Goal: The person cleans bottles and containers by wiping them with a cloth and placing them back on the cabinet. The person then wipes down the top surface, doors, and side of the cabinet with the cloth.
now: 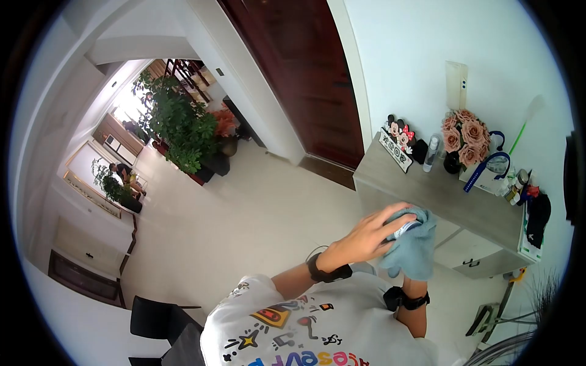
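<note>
A blue-grey cloth (415, 250) hangs in front of my chest, close to the cabinet's front edge. My left hand (372, 233) has its fingers bent over the top of the cloth and over a small round whitish item (408, 227), which is partly wrapped in it. What that item is cannot be made out. Below the cloth, my right wrist with a black band shows; the cloth covers my right hand, so its fingers are hidden.
A grey cabinet (452, 201) at the right bears a cartoon sign (398, 146), a spray bottle (431, 152), pink roses (469, 137) and a blue-handled bag (485, 174). Black chairs (152, 317) stand lower left. Potted plants (177, 122), a dark red door (299, 73) and a distant person (125, 175) are beyond.
</note>
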Action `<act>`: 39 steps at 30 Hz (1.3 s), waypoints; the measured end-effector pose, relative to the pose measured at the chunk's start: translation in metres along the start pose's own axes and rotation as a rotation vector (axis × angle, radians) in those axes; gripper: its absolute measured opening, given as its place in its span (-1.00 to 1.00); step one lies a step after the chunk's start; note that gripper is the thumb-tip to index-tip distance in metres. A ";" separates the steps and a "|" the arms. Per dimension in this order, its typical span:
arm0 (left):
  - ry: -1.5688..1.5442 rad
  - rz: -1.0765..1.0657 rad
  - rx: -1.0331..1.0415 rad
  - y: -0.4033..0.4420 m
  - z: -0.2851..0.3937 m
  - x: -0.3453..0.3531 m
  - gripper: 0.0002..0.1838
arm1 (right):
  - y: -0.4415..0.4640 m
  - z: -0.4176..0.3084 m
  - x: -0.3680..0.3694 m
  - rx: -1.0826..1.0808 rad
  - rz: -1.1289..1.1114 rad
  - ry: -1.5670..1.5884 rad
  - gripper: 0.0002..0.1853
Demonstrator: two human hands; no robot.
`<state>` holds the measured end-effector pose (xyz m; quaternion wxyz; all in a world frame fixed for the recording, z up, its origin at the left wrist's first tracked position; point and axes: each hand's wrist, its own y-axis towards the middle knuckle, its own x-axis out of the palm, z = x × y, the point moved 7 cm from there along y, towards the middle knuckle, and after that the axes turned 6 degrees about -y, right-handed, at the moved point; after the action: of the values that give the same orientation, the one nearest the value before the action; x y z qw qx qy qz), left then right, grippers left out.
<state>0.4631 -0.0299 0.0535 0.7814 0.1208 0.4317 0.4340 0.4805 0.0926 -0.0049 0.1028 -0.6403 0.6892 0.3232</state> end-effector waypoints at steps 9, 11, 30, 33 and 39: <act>-0.032 -0.138 -0.106 -0.005 -0.009 0.008 -0.29 | -0.020 0.046 0.023 0.153 0.208 1.000 -0.50; -0.034 -0.074 -0.060 0.000 -0.007 0.012 -0.35 | -0.021 0.063 0.030 0.117 0.268 1.040 -0.46; 0.196 -0.082 -0.235 0.086 -0.193 0.135 -0.39 | -0.064 0.169 -0.145 0.008 0.836 1.164 -0.51; 0.243 -0.130 -0.292 0.115 -0.237 0.181 -0.40 | -0.097 0.222 -0.186 0.138 1.073 1.175 -0.52; 0.518 -0.208 -0.404 0.180 -0.328 0.261 -0.40 | -0.123 0.181 -0.284 0.139 0.979 0.725 -0.51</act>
<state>0.1696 0.2204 -0.1895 0.6939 -0.1953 0.5311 0.4452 0.5931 0.4324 -0.0253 -0.2570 -0.3101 0.9140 0.0488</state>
